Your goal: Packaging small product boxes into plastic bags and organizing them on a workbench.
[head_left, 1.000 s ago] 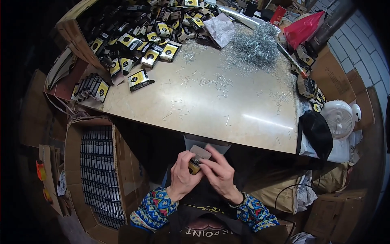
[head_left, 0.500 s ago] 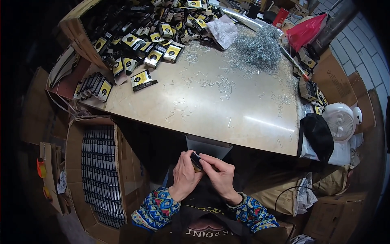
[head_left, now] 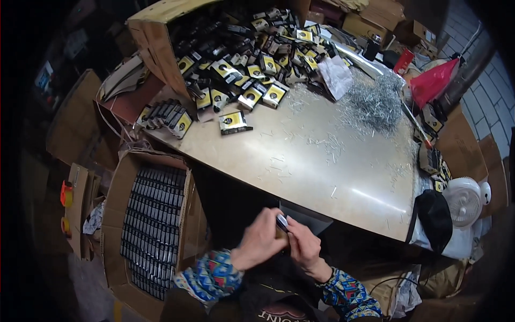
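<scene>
Just off the table's near edge, a small dark flat box (head_left: 281, 221) with a whitish narrow side is held up between my hands. My left hand (head_left: 260, 239), slightly blurred, wraps round its left side, with the fingers curled at the top. My right hand (head_left: 306, 244) pinches the right side between thumb and fingers. Most of the box is hidden by the fingers. On the table beyond lies a single yellow-and-black box (head_left: 233, 123), apart from a large heap of similar boxes (head_left: 250, 97).
Bent wire pieces (head_left: 375, 104) form a tangled heap at the far right of the table (head_left: 365, 172), with others scattered nearby. An open carton (head_left: 110, 236) on the left holds packed rows of dark boxes (head_left: 153, 214). A white fan (head_left: 462, 201) and black cloth bag (head_left: 433, 220) sit right.
The view has turned left, so the table and carton appear farther right. The box between my hands is now tilted, showing its whitish side. My left hand has shifted round it.
</scene>
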The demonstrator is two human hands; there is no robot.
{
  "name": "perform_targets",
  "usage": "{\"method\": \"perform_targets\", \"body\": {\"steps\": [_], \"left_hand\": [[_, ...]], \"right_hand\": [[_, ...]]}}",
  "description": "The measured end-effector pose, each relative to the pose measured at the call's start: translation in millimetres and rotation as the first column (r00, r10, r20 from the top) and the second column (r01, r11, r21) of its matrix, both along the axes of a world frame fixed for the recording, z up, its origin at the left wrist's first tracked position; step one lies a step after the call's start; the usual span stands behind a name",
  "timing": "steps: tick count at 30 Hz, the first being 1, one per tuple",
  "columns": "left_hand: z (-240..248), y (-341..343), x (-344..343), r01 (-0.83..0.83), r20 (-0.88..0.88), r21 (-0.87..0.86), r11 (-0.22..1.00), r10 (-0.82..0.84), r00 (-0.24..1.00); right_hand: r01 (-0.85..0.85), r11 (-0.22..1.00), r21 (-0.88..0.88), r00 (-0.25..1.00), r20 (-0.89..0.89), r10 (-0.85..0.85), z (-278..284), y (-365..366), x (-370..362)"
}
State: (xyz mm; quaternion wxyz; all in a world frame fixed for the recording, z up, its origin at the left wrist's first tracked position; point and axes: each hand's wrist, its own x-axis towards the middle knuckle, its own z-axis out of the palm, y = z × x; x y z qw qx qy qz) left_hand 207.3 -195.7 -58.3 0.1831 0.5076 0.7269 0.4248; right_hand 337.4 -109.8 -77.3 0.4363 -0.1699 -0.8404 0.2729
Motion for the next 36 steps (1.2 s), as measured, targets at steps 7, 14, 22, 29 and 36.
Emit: {"method": "perform_targets", "body": {"steps": [7,14,22,29,36], "left_hand": [[34.9,42.5,-215.3,-0.226,-0.773,0.061,0.972,0.19,0.606],[29.0,97.4,-232.4,-0.094,-0.578,-0.329,0.94,-0.121,0.807],[58.2,85.9,-191.2,-0.096,-0.245,-0.208,0.973,0.044,0.969],[34.1,28.7,-127.2,-0.058,0.88,-0.043,0.997,0.065,0.471],[-52.5,-39.2,-61.6,-0.058,0.994,-0.104,0.993,0.106,0.024]], "right_hand": [[0.039,0.965,0.258,0.806,0.563,-0.183,7.8,119.8,-32.0],[0.128,0.947,0.294,0.783,0.557,-0.279,-6.6,242.9,-154.2],[-0.152,0.958,0.244,0.791,0.611,-0.03,-6.8,252.5,-157.7],[-0.201,0.977,0.074,0.764,0.635,0.109,7.3,212.1,-52.4],[0.107,0.976,0.189,0.821,0.536,-0.194,0.8,247.1,-23.6]]}}
